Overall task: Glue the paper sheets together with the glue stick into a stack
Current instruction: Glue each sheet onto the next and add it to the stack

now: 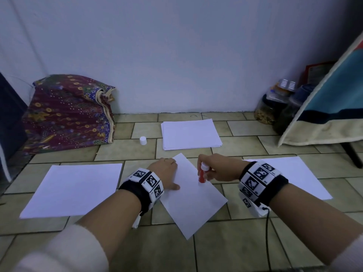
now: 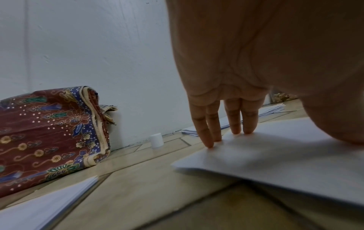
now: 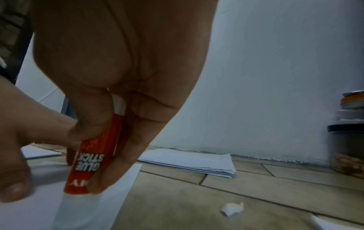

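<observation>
A white paper sheet (image 1: 194, 195) lies turned at an angle on the tiled floor in front of me. My left hand (image 1: 167, 173) presses on its left edge with straight fingers (image 2: 232, 123). My right hand (image 1: 214, 167) grips a red glue stick (image 1: 202, 174), held tip down with its white tip on the sheet (image 3: 82, 207). In the right wrist view the glue stick (image 3: 94, 158) sits between thumb and fingers. A stack of white sheets (image 1: 190, 134) lies beyond, near the wall. Single sheets lie at the left (image 1: 72, 189) and at the right (image 1: 300, 173). The white cap (image 1: 143, 140) stands left of the stack.
A folded patterned cloth (image 1: 66, 114) leans on the wall at the left. Jars (image 1: 269, 108) and a blue and cream towel (image 1: 330, 107) stand at the right. A crumpled paper scrap (image 3: 232, 209) lies on the tiles near my right hand. A cable (image 1: 267, 232) runs from my right wrist.
</observation>
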